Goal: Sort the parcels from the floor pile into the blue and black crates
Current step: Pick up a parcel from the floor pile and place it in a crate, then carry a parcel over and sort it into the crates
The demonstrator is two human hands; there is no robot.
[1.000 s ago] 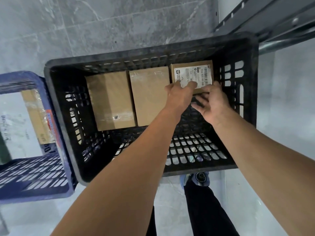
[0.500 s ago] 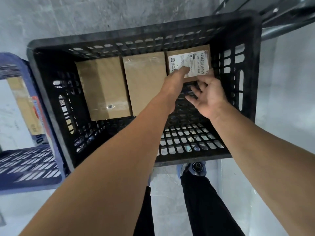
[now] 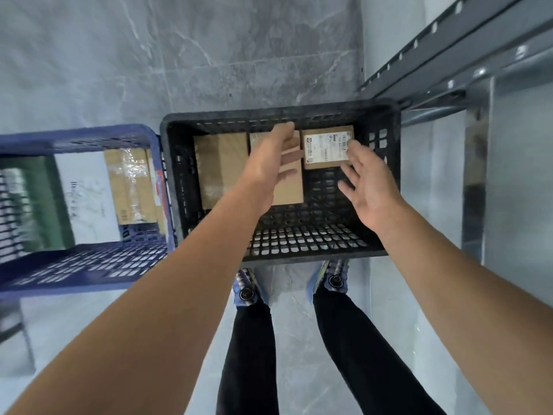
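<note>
The black crate [image 3: 386, 181] stands on the floor in front of me. Three brown parcels lie side by side along its far wall: a plain one at left [image 3: 220, 169], a middle one [image 3: 288, 187] partly under my left hand, and a small labelled parcel [image 3: 327, 148] at right. My left hand [image 3: 272, 163] hovers above the middle parcel with fingers relaxed, holding nothing. My right hand [image 3: 368, 184] is spread open just right of the labelled parcel, empty. The blue crate [image 3: 83, 265] stands to the left, holding a taped brown parcel [image 3: 131, 187] and a green item [image 3: 45, 202].
A grey metal shelving frame [image 3: 449, 64] runs along the right, its upright post [image 3: 475, 181] close beside the black crate. My two feet [image 3: 332, 280] stand just behind the crate on grey marble floor [image 3: 149, 55].
Both hands have let go of the labelled parcel and lifted back from it. The view has pulled up and away, so both crates and my legs now show.
</note>
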